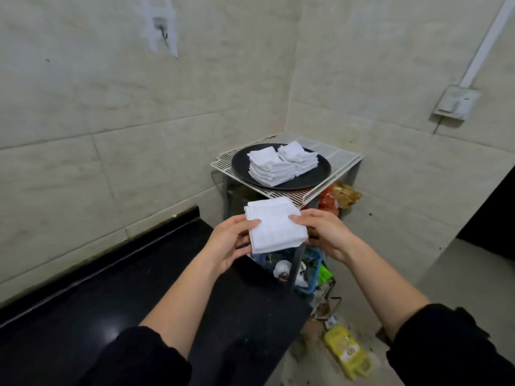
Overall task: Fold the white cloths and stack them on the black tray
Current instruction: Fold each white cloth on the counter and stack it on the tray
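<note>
My left hand (231, 242) pinches the left edge of a folded white cloth (274, 229), thumb on top, over the right end of the black counter (111, 288). My right hand (320, 232) grips its right edge. Farther off, the black tray (241, 165) on a wire rack (334, 160) holds two cloth stacks (271, 168) side by side.

wire rack (343, 157) | black tray (240, 166) on it | two white cloth stacks (271, 169) on tray

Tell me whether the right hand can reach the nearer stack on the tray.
Probably yes: nothing stands between the right hand and the nearer stack, though it and the left hand hold a folded cloth.
</note>
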The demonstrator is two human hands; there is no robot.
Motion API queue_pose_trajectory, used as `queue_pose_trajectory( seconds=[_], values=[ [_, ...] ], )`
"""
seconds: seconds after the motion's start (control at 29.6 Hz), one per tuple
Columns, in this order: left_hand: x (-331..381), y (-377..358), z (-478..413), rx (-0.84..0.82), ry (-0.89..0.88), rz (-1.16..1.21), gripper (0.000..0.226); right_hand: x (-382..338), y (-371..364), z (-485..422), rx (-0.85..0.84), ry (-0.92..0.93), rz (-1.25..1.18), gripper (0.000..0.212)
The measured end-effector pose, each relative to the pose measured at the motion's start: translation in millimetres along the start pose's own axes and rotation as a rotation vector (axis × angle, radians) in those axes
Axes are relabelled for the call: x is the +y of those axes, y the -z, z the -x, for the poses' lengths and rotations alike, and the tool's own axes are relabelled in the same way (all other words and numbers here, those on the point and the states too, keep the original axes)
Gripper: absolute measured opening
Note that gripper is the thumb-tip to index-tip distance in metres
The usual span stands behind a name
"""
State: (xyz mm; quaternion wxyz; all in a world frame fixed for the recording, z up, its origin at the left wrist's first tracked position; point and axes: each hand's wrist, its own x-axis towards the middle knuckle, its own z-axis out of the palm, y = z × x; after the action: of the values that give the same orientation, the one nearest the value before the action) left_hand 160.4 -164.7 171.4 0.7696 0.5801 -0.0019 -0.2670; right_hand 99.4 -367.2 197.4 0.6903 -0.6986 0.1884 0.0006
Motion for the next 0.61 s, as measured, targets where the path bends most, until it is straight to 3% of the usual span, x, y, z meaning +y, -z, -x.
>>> queue_pose_trajectory(
  seconds=[0.3,0.61],
  values=[
    [76,-83,-116,-0.055,-0.071,-0.136,0.021,-69,87,-114,0.061,0.078,-0.02,0.009],
    [130,-147,-226,0.115,-0.192,-0.195,0.017,-132,149,-255,0.009,0.117,0.054,0.006]
  ],
)
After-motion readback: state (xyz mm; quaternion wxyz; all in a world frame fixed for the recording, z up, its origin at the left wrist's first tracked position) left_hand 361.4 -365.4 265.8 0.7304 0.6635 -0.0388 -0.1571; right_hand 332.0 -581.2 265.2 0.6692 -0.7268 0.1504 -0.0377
